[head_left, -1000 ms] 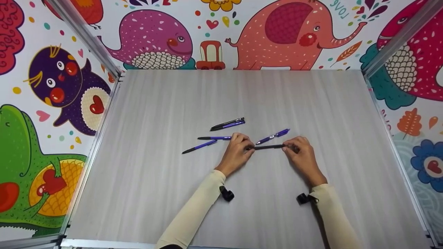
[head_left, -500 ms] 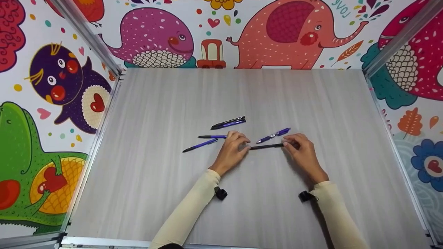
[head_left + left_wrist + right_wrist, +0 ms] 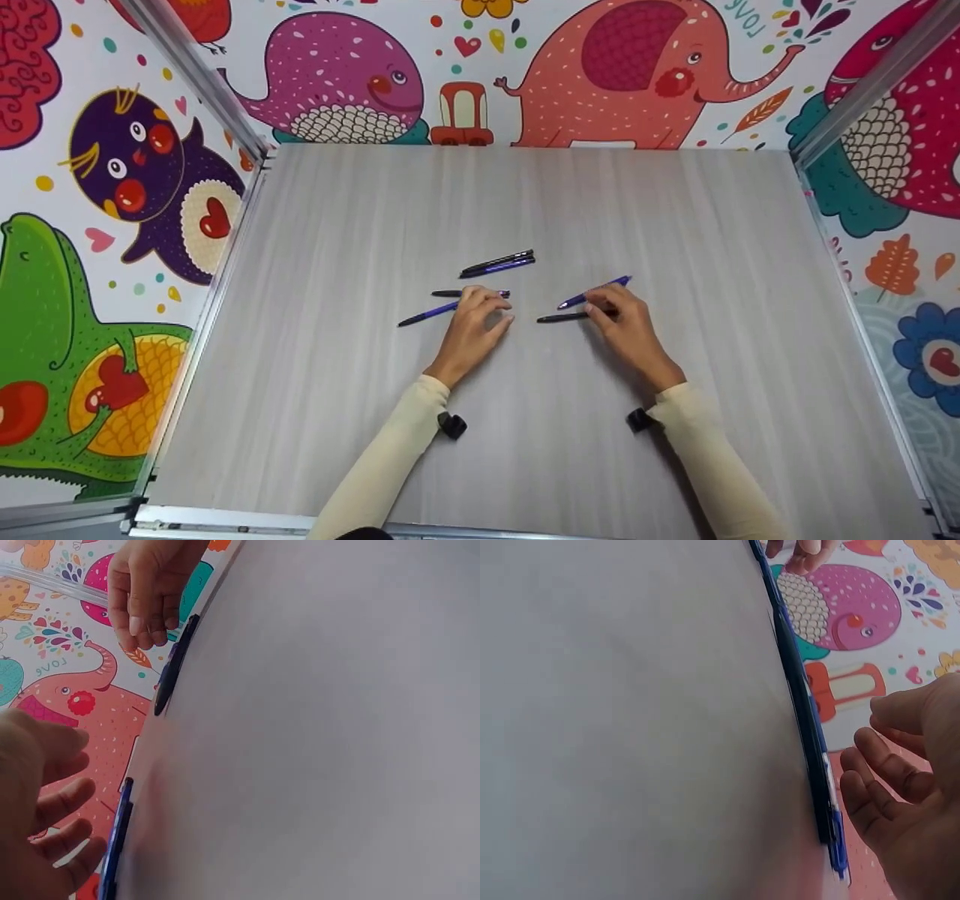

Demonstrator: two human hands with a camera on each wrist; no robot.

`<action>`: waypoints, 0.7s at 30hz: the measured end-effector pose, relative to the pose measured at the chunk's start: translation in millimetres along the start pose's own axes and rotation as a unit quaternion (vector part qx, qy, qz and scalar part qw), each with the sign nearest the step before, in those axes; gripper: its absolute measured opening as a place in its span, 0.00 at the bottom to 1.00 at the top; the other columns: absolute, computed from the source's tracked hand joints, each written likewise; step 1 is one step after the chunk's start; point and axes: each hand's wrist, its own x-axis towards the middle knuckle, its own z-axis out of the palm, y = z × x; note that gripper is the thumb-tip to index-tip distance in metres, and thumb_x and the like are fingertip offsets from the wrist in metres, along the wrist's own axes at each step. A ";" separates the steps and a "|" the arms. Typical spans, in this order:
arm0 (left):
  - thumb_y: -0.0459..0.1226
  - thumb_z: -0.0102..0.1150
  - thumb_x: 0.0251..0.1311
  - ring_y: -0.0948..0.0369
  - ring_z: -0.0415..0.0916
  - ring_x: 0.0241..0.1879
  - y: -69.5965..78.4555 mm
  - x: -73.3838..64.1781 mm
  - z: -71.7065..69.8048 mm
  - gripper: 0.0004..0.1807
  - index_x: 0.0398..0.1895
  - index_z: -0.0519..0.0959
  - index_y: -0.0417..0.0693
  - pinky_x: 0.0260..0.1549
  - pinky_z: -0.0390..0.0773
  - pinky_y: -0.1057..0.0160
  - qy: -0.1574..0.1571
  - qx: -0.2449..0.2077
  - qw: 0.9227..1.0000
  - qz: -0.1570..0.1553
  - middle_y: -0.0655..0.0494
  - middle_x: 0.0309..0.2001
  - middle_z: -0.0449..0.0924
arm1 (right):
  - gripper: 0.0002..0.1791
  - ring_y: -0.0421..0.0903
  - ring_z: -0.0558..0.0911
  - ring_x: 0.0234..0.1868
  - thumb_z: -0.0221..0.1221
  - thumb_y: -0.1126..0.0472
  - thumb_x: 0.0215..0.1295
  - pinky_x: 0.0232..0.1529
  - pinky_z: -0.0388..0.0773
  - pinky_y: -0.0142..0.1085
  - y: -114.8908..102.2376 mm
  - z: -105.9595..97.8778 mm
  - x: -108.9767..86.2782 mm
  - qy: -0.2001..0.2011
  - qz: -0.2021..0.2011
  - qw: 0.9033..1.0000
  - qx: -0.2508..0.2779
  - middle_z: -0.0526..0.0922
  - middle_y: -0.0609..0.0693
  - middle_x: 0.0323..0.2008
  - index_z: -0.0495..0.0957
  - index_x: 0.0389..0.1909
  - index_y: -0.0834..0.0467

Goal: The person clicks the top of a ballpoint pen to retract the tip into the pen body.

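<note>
My left hand [image 3: 471, 330] hovers by two blue pens with black grips on the left: a slanted pen [image 3: 426, 315] and a flatter pen [image 3: 446, 293], both partly covered by the hand. Its fingers are relaxed and hold nothing, as the left wrist view confirms. On the right, a black pen [image 3: 561, 318] lies below a purple-blue pen [image 3: 574, 301], the two slightly apart at the left. My right hand [image 3: 628, 334] is over their right ends, hiding part of each. In the right wrist view that hand [image 3: 907, 772] has loosely bent fingers with nothing between them, beside the black pen [image 3: 802, 720].
A black pen [image 3: 487, 264] and a blue pen [image 3: 513, 265] lie side by side farther back on the grey wood-grain table [image 3: 360, 210]. Metal frame posts [image 3: 202, 82] and walls printed with cartoon animals enclose the table's back and sides.
My left hand has let go of the black pen's left end and moved left. The right hand has loosened from the other end and shifted slightly left. The black pen lies on the table.
</note>
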 end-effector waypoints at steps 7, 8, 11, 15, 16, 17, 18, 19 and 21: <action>0.30 0.76 0.67 0.47 0.77 0.59 -12.3 -11.9 -21.6 0.07 0.45 0.90 0.37 0.64 0.76 0.46 0.020 0.019 1.000 0.012 0.48 0.49 0.86 | 0.10 0.51 0.87 0.49 0.67 0.72 0.75 0.50 0.79 0.26 -5.6 16.4 9.4 -0.039 -0.006 0.999 -0.013 0.88 0.57 0.50 0.87 0.53 0.67; 0.30 0.76 0.67 0.47 0.77 0.59 -14.1 -13.7 -25.7 0.07 0.45 0.90 0.37 0.64 0.76 0.46 0.022 0.022 0.999 0.011 0.48 0.49 0.86 | 0.10 0.50 0.87 0.49 0.67 0.72 0.75 0.50 0.80 0.26 -6.7 18.6 10.8 -0.043 -0.008 0.999 -0.013 0.87 0.58 0.50 0.87 0.53 0.67; 0.29 0.76 0.66 0.47 0.76 0.58 -20.3 -19.1 -37.5 0.07 0.45 0.90 0.37 0.63 0.77 0.46 0.032 0.026 0.999 0.005 0.49 0.49 0.86 | 0.09 0.49 0.86 0.48 0.66 0.72 0.75 0.49 0.81 0.28 -10.1 24.6 15.1 -0.053 -0.015 0.998 -0.014 0.87 0.58 0.50 0.87 0.53 0.68; 0.28 0.76 0.65 0.48 0.76 0.58 -29.3 -24.2 -50.1 0.08 0.46 0.90 0.38 0.61 0.77 0.48 0.049 0.025 0.998 -0.004 0.50 0.49 0.86 | 0.09 0.50 0.86 0.49 0.68 0.71 0.75 0.50 0.83 0.33 -13.3 32.6 20.5 -0.061 -0.027 0.998 -0.024 0.88 0.56 0.50 0.87 0.52 0.67; 0.28 0.76 0.65 0.48 0.77 0.58 -31.4 -25.0 -52.5 0.08 0.46 0.91 0.38 0.61 0.77 0.48 0.053 0.025 0.998 -0.006 0.49 0.48 0.86 | 0.09 0.50 0.86 0.49 0.68 0.70 0.75 0.50 0.83 0.34 -13.8 34.7 21.9 -0.062 -0.029 0.997 -0.027 0.88 0.55 0.50 0.87 0.52 0.67; 0.27 0.76 0.65 0.48 0.77 0.57 -33.3 -25.6 -54.6 0.08 0.46 0.91 0.38 0.61 0.77 0.48 0.057 0.024 0.998 -0.008 0.49 0.48 0.86 | 0.09 0.51 0.86 0.50 0.68 0.70 0.75 0.51 0.84 0.36 -14.3 36.9 23.4 -0.064 -0.031 0.997 -0.030 0.88 0.55 0.50 0.87 0.52 0.67; 0.27 0.76 0.65 0.48 0.77 0.57 -35.2 -26.1 -56.5 0.08 0.46 0.91 0.38 0.61 0.77 0.48 0.061 0.024 0.998 -0.008 0.49 0.48 0.86 | 0.09 0.51 0.86 0.50 0.68 0.70 0.75 0.51 0.84 0.37 -14.9 39.1 24.8 -0.066 -0.032 0.997 -0.032 0.88 0.55 0.50 0.87 0.52 0.67; 0.27 0.76 0.65 0.48 0.77 0.57 -36.7 -26.5 -58.4 0.08 0.46 0.91 0.38 0.60 0.77 0.48 0.064 0.024 0.998 -0.011 0.49 0.47 0.86 | 0.09 0.51 0.86 0.49 0.68 0.70 0.74 0.51 0.84 0.38 -15.8 41.2 26.1 -0.068 -0.034 0.997 -0.033 0.88 0.55 0.51 0.87 0.52 0.66; 0.27 0.76 0.65 0.48 0.77 0.56 -39.2 -26.3 -61.7 0.08 0.45 0.91 0.37 0.60 0.77 0.49 0.069 0.027 0.997 -0.016 0.49 0.47 0.87 | 0.10 0.51 0.86 0.49 0.68 0.70 0.75 0.51 0.83 0.39 -17.0 45.7 28.9 -0.074 -0.034 0.996 -0.035 0.88 0.55 0.51 0.87 0.53 0.67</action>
